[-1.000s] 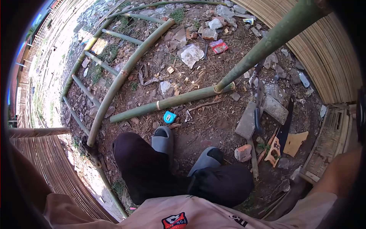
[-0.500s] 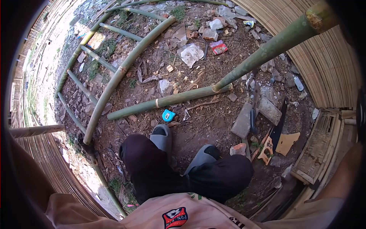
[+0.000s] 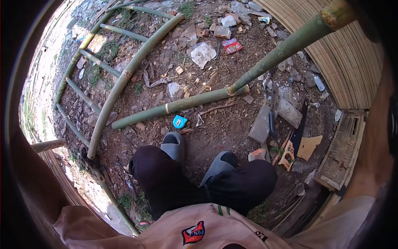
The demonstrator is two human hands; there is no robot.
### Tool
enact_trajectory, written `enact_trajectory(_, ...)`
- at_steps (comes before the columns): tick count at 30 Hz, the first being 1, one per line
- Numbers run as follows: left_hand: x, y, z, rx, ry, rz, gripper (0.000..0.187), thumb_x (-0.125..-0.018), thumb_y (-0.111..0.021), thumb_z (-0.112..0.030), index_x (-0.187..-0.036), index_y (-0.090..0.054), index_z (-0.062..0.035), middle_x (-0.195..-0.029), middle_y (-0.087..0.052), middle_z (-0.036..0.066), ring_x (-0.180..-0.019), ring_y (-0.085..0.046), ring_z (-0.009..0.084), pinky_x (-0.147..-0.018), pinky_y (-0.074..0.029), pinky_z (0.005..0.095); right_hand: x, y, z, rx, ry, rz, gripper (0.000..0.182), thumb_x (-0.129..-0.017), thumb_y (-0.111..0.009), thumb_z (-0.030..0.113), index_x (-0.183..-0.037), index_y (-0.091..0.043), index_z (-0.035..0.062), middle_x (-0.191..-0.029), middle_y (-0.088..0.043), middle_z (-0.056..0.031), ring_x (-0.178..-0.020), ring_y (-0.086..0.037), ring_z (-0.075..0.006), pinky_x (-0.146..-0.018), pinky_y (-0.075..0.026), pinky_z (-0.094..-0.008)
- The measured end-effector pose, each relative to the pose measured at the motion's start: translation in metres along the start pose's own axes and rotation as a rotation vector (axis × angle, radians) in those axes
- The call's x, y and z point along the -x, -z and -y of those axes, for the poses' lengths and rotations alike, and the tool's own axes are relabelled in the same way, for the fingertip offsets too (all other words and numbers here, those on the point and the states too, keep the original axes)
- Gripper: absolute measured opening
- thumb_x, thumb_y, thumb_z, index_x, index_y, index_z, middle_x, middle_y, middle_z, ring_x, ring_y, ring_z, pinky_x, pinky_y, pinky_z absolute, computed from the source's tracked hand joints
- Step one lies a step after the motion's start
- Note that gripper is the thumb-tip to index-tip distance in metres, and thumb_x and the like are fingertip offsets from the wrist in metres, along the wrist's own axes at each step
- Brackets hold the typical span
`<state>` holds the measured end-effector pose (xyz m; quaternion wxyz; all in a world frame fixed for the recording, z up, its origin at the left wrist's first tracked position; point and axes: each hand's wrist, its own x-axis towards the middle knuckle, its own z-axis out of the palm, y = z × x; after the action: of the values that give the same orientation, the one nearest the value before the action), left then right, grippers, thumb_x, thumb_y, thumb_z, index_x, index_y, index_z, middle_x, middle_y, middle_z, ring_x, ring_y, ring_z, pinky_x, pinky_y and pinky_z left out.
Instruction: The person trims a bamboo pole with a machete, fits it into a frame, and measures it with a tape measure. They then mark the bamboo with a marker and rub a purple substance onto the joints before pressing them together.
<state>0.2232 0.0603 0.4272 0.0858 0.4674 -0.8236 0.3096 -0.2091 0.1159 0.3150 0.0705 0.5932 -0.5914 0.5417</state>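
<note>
Now the right hand (image 3: pixel 370 23) seems only a dark shape at the far right edge, near the upper end of a thick, round, green bamboo pole (image 3: pixel 282 55); I cannot tell if it grasps this pole. The left hand is outside the view, so its state also cannot be told; the left arm (image 3: pixel 39 182) shows at the near left.

Compared with one second before, the upper end of this pole has tipped down and to the left, and more of the right forearm (image 3: pixel 375 141) shows. This suggests that the pole is being handled and does not rest alone. Its lower end meets a lying green bamboo pole with a pale ring (image 3: pixel 195 101); whether they are fixed, I cannot see.

Nearer, a bright blue tape measure (image 3: pixel 179 121) lies beside the lying pole. To the right are a black-handled knife (image 3: pixel 271 123) and a wooden-handled saw (image 3: pixel 287 157). To the left extends a ladder-like green bamboo frame (image 3: pixel 125 75).
</note>
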Motion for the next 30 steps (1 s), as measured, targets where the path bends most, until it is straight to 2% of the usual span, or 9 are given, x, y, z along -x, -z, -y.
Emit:
enact_trajectory(7, 0.001, -0.011, -0.001, 0.022, -0.049, -0.04, 0.061, -0.085, -0.081, -0.006, -0.141, -0.056, -0.0065, -0.126, -0.069, 0.017, -0.117, -0.068, 0.0318, -0.105, -0.053, 0.0411, -0.016, -0.021, 0.014, 0.009, 0.092, -0.022, 0.058, -0.104, -0.061, 0.045, -0.136, -0.06, -0.0025, -0.11, -0.069, -0.0185, -0.098, -0.069, -0.0249, -0.082, -0.055, -0.0376)
enact_trajectory(10, -0.052, -0.021, -0.015, 0.056, -0.028, -0.294, 0.062, -0.086, -0.081, -0.005, -0.142, -0.056, -0.0068, -0.126, -0.069, 0.017, -0.118, -0.068, 0.0316, -0.106, -0.053, 0.0406, -0.085, 0.014, 0.016, 0.115, 0.3, -0.171, 0.058, -0.103, -0.061, 0.045, -0.136, -0.06, -0.0023, -0.109, -0.069, -0.0181, -0.096, -0.069, -0.0245, -0.08, -0.055, -0.0373)
enact_trajectory(12, -0.083, -0.016, -0.024, 0.079, -0.059, -0.386, 0.062, -0.086, -0.081, -0.005, -0.142, -0.056, -0.007, -0.127, -0.068, 0.017, -0.119, -0.068, 0.0315, -0.106, -0.053, 0.0403, -0.107, 0.034, 0.019, 0.174, 0.358, -0.233, 0.057, -0.103, -0.061, 0.045, -0.136, -0.06, -0.0021, -0.108, -0.07, -0.0179, -0.095, -0.069, -0.0242, -0.079, -0.055, -0.0372)
enact_trajectory(13, -0.081, -0.019, -0.024, 0.127, 0.022, -0.314, 0.067, -0.083, -0.081, 0.0, -0.143, -0.055, -0.0096, -0.132, -0.065, 0.019, -0.123, -0.066, 0.0342, -0.11, -0.051, 0.0444, -0.112, 0.038, 0.019, 0.188, 0.368, -0.253, 0.057, -0.103, -0.061, 0.045, -0.136, -0.06, -0.002, -0.107, -0.07, -0.0178, -0.094, -0.069, -0.024, -0.078, -0.055, -0.0371)
enact_trajectory(18, -0.066, -0.021, -0.025, 0.127, 0.073, -0.282, 0.069, -0.086, -0.08, -0.002, -0.147, -0.05, -0.0147, -0.139, -0.061, 0.019, -0.131, -0.06, 0.0334, -0.11, -0.051, 0.0434, -0.119, 0.041, 0.015, 0.236, 0.386, -0.283, 0.057, -0.103, -0.062, 0.045, -0.135, -0.061, -0.0017, -0.105, -0.07, -0.0172, -0.091, -0.07, -0.0232, -0.076, -0.055, -0.0367)
enact_trajectory(20, -0.056, -0.021, -0.019, 0.082, 0.199, -0.204, 0.066, -0.089, -0.076, -0.002, -0.149, -0.05, -0.0165, -0.143, -0.059, 0.019, -0.133, -0.059, 0.0317, -0.111, -0.05, 0.043, -0.111, 0.043, 0.018, 0.259, 0.378, -0.277, 0.056, -0.103, -0.062, 0.045, -0.135, -0.061, -0.0015, -0.104, -0.07, -0.017, -0.09, -0.07, -0.0229, -0.075, -0.055, -0.0366)
enact_trajectory(21, -0.05, -0.01, -0.016, 0.05, 0.202, -0.177, 0.066, -0.089, -0.076, -0.002, -0.149, -0.05, -0.0165, -0.143, -0.059, 0.019, -0.133, -0.059, 0.0317, -0.111, -0.05, 0.043, -0.104, 0.031, 0.02, 0.222, 0.365, -0.265, 0.056, -0.103, -0.062, 0.045, -0.135, -0.061, -0.0014, -0.103, -0.07, -0.0169, -0.089, -0.07, -0.0228, -0.074, -0.055, -0.0365)
enact_trajectory(23, -0.048, 0.005, -0.023, 0.089, 0.09, -0.256, 0.064, -0.091, -0.075, -0.009, -0.149, -0.05, -0.0178, -0.138, -0.064, 0.018, -0.122, -0.067, 0.0323, -0.101, -0.057, 0.044, -0.073, 0.012, 0.017, 0.184, 0.296, -0.223, 0.056, -0.103, -0.062, 0.044, -0.135, -0.061, -0.0013, -0.102, -0.07, -0.0166, -0.088, -0.07, -0.0225, -0.073, -0.055, -0.0364)
enact_trajectory(30, -0.013, 0.012, -0.028, 0.002, 0.149, -0.079, 0.062, -0.088, -0.075, -0.011, -0.145, -0.053, -0.0157, -0.131, -0.065, 0.019, -0.117, -0.068, 0.0326, -0.098, -0.057, 0.0451, -0.015, -0.009, 0.002, 0.134, 0.218, -0.143, 0.055, -0.103, -0.062, 0.044, -0.134, -0.061, -0.0007, -0.099, -0.071, -0.0158, -0.084, -0.071, -0.0214, -0.069, -0.056, -0.0358)
